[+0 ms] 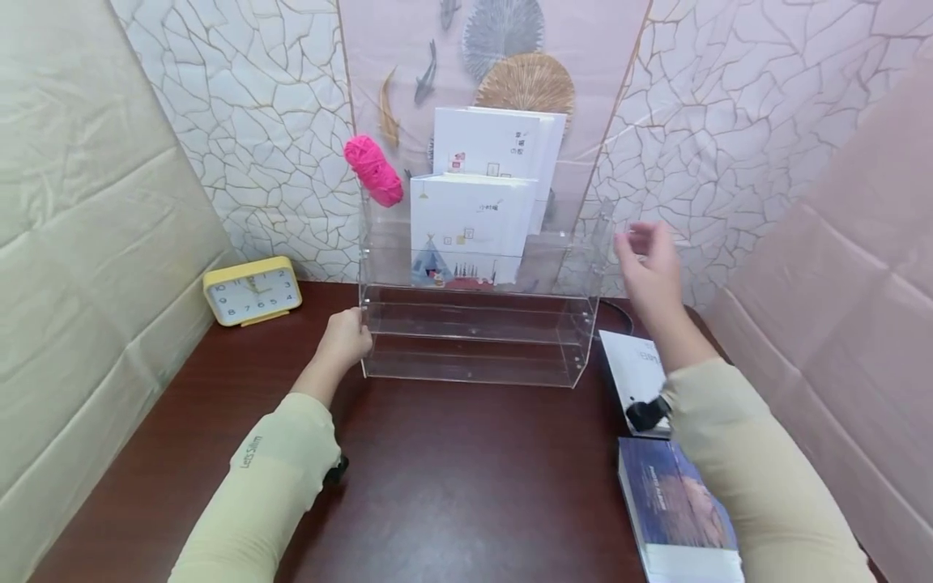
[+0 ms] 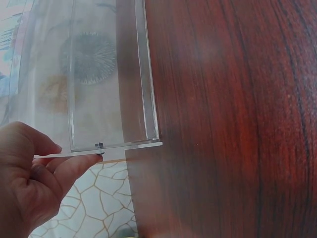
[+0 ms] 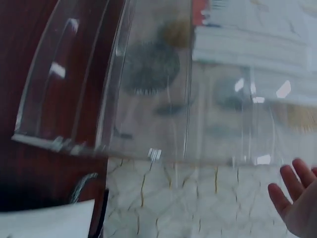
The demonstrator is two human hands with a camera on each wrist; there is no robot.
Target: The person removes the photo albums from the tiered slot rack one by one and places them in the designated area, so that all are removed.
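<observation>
A clear acrylic book rack [image 1: 472,327] with stepped tiers stands on the dark wooden table. My left hand [image 1: 346,337] grips its left side panel low down; in the left wrist view the thumb and fingers [image 2: 74,171] pinch that panel from both faces. Two white picture books, a front one [image 1: 470,227] and a rear one [image 1: 487,134], lean in the upper tiers. A pink yarn skein [image 1: 373,170] sits at the rack's upper left corner. Beside the upper right side hangs my right hand [image 1: 653,263], its loosely bent fingers apart from the panel and holding nothing.
A yellow alarm clock [image 1: 252,291] stands at the back left. On the right, under my right forearm, lie a white book [image 1: 628,368] and a thick blue-purple book [image 1: 674,502]. A black cable [image 1: 621,312] runs behind the rack's right side. A patterned wall cloth [image 1: 736,113] hangs behind.
</observation>
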